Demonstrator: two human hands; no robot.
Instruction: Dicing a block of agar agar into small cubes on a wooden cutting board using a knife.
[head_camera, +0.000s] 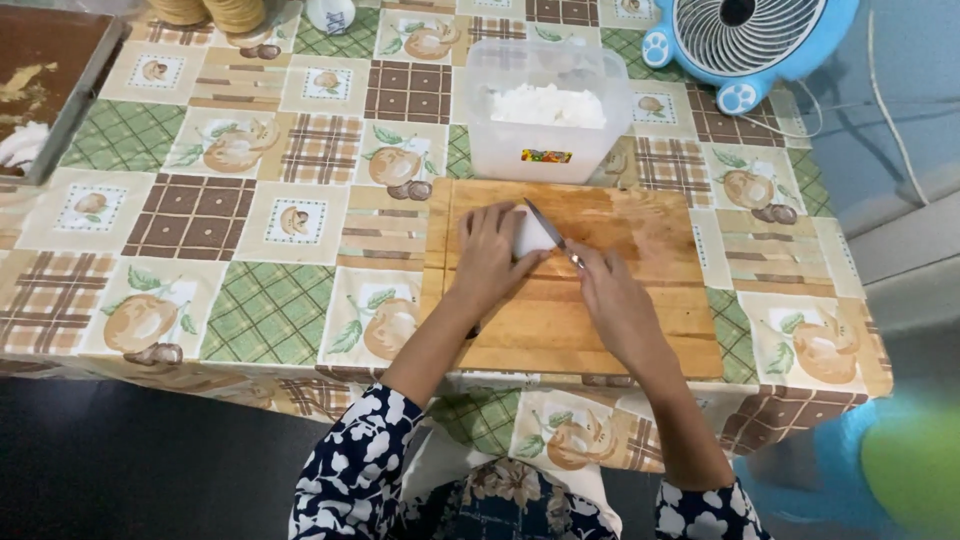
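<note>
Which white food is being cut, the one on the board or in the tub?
The white block on the wooden cutting board, held by the left hand; the knife touches it.

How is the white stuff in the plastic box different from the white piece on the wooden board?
The white stuff in the plastic box is a loose heap, while the white piece is one solid block. The heap lies in the clear plastic box, untouched; the block lies on the wooden board, pressed by the left hand, with the knife in the right hand against it. Both are white.
</note>
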